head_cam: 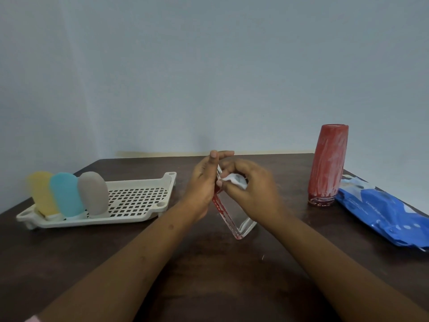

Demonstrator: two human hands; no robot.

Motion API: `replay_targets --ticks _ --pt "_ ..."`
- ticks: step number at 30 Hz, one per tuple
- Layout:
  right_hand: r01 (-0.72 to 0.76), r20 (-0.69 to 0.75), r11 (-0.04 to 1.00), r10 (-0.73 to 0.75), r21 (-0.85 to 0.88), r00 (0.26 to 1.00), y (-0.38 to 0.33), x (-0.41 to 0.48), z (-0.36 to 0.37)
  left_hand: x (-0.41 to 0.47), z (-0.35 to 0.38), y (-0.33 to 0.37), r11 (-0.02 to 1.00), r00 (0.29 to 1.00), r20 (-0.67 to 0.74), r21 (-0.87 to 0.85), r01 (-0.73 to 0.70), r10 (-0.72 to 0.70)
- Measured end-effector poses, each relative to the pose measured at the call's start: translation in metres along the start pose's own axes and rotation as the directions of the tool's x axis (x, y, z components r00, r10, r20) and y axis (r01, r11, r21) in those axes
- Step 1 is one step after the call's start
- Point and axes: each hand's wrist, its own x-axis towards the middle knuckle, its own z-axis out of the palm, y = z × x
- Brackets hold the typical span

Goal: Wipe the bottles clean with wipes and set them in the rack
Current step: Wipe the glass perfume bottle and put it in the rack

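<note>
A clear flat bottle [239,217] with red smears along its edge is tilted above the table's middle. My left hand [204,184] holds its upper end, fingers wrapped round it. My right hand [250,189] pinches a crumpled white wipe [235,180] against the bottle's face. A tall bottle coated in red smears [327,166] stands upside down at the right. In the cream slotted rack [139,198] at the left stand a yellow bottle [43,194], a blue bottle [66,196] and a grey bottle [92,194], all cap down.
A blue pack of wipes [380,217] lies at the table's right edge, beside the red-smeared bottle. The dark wooden table [209,270] ends at a pale wall behind. The rack's right half holds nothing.
</note>
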Motion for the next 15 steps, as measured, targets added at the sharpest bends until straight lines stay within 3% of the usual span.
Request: replay_targets --ticks 8,15 --pt "-0.216 -0.084 0.976 0.216 0.007 0.973 0.014 0.003 -0.007 -0.001 0.001 -0.001 1.000 0.999 -0.026 -0.013 -0.024 0.024" --pt "-0.308 -0.085 0.951 0.304 -0.038 0.949 0.020 0.003 -0.005 0.000 0.001 -0.002 1.000 0.999 -0.040 0.011 -0.018 0.019"
